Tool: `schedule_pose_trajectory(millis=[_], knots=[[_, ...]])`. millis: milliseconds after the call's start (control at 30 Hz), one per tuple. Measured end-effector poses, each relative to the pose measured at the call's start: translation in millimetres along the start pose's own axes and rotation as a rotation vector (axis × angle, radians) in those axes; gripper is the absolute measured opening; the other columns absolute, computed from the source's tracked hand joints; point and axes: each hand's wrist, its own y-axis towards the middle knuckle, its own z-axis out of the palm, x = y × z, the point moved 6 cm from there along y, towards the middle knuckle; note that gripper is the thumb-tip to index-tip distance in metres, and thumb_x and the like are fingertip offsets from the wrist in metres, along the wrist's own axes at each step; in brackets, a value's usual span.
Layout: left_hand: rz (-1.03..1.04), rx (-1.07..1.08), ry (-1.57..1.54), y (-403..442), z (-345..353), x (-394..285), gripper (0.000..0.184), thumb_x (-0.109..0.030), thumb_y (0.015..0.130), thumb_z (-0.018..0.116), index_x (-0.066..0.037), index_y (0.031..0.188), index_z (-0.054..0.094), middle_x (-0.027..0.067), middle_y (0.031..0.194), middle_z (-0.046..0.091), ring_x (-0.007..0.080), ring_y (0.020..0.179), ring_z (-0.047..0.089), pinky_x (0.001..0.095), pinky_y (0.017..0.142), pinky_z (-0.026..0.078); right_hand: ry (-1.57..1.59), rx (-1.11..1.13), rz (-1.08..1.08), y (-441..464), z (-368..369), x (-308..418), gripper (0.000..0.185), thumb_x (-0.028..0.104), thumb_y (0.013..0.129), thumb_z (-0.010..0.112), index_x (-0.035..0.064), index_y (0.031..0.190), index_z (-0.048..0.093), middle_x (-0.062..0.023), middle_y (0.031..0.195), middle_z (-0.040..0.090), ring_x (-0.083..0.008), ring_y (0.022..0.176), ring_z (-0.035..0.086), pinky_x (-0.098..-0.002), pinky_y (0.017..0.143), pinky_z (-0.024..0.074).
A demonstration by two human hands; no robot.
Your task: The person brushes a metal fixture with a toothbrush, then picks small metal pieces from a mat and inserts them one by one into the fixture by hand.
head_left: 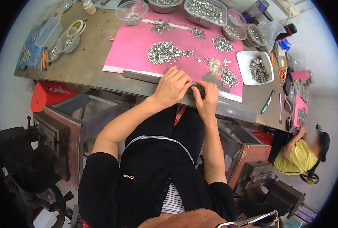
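At the mat [129,53], left hand [172,86] and right hand [207,97] curl by the bar [141,77]. Fingers' hold is unclear; brace both evenly.

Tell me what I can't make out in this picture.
Head view, inside the left hand and right hand: hidden by their curled fingers.
Head view, far rim of the top-middle bowl: cut off by the top edge.
Head view, writing on the bottle: too small.
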Motion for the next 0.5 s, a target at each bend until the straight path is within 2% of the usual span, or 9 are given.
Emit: schedule_pose_trajectory(millis=[200,300,500], knots=[[-0.014,0.046,-0.109,0.7,-2.4,5.2,0.007,-0.006,0.088,0.067,-0.002,0.093,0.063,0.0117,0.088,0.063,0.0335,0.089,0.063,0.0524,0.102,0.045,-0.055,-0.007,-0.035,0.1,4.3,3.4,0.023,0.009,0.083,0.076,0.0057,0.105,0.067,-0.0081,0.097,0.067,-0.0276,0.091,0.059,-0.0394,0.083,0.0408],[0.002,0.042,-0.13,0.1,-4.4,4.4,0.008,-0.006,0.088,0.067,-0.002,0.093,0.062,0.0112,0.088,0.063,0.0332,0.088,0.063,0.0522,0.102,0.045,0.099,0.004,0.064,0.0,-2.2,-7.8,0.019,0.006,0.085,0.074,0.0044,0.103,0.067,-0.009,0.095,0.068,-0.0278,0.09,0.06,-0.0388,0.082,0.0421],[0.022,0.083,-0.064,1.1,-3.1,1.0,0.011,-0.009,0.087,0.069,-0.002,0.092,0.062,0.0104,0.087,0.061,0.0322,0.087,0.061,0.0493,0.098,0.046,0.079,0.01,0.066,2.8,-2.5,-6.1,0.013,0.002,0.088,0.068,0.0047,0.101,0.068,-0.0082,0.094,0.068,-0.0272,0.087,0.06,-0.0374,0.081,0.0437]])
